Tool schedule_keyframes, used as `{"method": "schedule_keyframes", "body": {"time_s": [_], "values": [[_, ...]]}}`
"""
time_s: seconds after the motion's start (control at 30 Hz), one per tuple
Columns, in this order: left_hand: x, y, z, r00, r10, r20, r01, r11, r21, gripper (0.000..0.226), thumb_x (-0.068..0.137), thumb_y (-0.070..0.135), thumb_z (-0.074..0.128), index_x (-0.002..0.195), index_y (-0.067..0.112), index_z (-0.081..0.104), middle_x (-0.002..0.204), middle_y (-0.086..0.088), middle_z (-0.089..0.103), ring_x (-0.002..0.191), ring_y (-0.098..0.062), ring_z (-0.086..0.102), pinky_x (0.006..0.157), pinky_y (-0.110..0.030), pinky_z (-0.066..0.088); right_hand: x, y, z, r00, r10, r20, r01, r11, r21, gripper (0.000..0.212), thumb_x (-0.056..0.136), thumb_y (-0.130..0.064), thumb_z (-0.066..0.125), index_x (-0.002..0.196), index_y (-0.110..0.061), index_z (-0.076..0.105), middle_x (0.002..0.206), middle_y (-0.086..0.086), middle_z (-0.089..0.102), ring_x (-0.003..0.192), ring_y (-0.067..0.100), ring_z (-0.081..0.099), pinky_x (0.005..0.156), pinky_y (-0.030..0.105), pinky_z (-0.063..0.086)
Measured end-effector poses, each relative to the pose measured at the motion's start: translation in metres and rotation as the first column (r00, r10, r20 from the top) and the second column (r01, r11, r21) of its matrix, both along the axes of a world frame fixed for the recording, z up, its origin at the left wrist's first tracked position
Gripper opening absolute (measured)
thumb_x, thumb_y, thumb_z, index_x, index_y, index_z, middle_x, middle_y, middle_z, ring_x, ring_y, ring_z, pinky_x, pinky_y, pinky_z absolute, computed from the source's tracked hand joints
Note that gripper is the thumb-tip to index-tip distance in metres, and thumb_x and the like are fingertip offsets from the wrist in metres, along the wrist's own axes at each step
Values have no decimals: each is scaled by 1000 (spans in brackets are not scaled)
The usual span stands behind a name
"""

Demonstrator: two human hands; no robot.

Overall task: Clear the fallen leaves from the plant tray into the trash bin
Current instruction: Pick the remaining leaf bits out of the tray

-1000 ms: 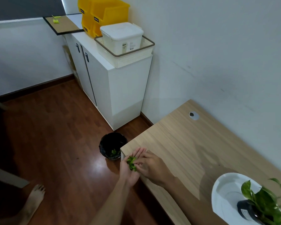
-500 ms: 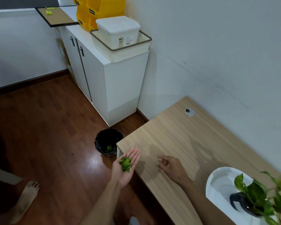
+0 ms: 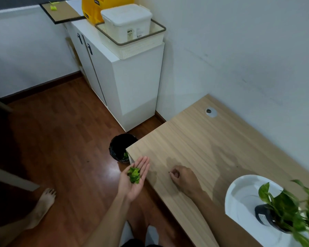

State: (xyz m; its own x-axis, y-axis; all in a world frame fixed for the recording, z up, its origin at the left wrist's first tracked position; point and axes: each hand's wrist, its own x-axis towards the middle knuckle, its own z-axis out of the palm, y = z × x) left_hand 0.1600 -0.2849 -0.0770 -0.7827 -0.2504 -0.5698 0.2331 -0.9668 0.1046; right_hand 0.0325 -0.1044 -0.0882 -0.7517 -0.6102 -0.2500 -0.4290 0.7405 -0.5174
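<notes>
My left hand (image 3: pixel 131 188) is palm up just off the desk's near-left corner, cupping a small heap of green leaves (image 3: pixel 134 175). The black trash bin (image 3: pixel 112 148) stands on the floor beyond that hand, partly hidden by the desk corner, with some leaves (image 3: pixel 125 155) inside. My right hand (image 3: pixel 184 179) rests on the wooden desk (image 3: pixel 194 139) with its fingers curled in; whether it pinches anything is too small to tell. The white plant tray (image 3: pixel 239 202) sits at the right desk edge and holds a dark pot (image 3: pixel 264 214) with a leafy plant (image 3: pixel 284 205).
A white cabinet (image 3: pixel 132 90) stands against the wall behind the bin, with a basket and a white lidded box (image 3: pixel 127 22) on top. A bare foot (image 3: pixel 45 202) is on the wooden floor at the left. The desk has a cable hole (image 3: pixel 210 112).
My right hand has left the left palm and settled on the desk. My left hand has turned flat, palm up with the leaves, off the desk edge.
</notes>
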Motion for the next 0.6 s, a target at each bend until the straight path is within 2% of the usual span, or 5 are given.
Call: {"method": "schedule_keyframes", "body": {"time_s": [0.17,0.3,0.43,0.53,0.6], "values": [[-9,-4,-1,998,48,29,-47,998,-35,42,90,15,41,113,-8,67,130,-26,62,117,-34,63,96,-47,51,-1,-26,32,990,144,0,-141,970,-200,9,86,-38,66,89,-30,69,74,-10,65,67,7,57,64,29,51],[-24,0,0,997,-8,77,10,1000,-24,48,99,18,32,110,-7,71,128,-23,64,109,-32,69,104,-35,49,14,-54,69,958,287,-20,-273,885,-378,10,87,-35,68,94,-28,71,71,-9,65,61,6,55,59,20,47],[-39,4,8,998,4,59,-6,999,45,46,98,17,32,129,-9,53,132,-27,59,121,-36,61,120,-40,27,17,-72,74,929,367,-41,-357,866,-349,21,88,-34,66,107,-27,73,90,-6,75,71,-1,60,68,12,48],[-45,-3,10,997,5,71,-10,997,74,45,99,17,30,129,-8,52,135,-28,57,125,-35,54,121,-39,25,10,-81,69,917,396,-51,-391,866,-310,29,92,-38,59,118,-31,67,108,-6,74,89,4,67,80,26,55],[-48,-10,12,997,3,76,-10,996,93,46,100,18,29,131,-8,51,136,-28,56,126,-35,53,121,-39,26,5,-87,70,918,389,-84,-395,867,-303,28,93,-37,58,119,-32,67,112,-7,73,93,4,67,82,24,54]]}}
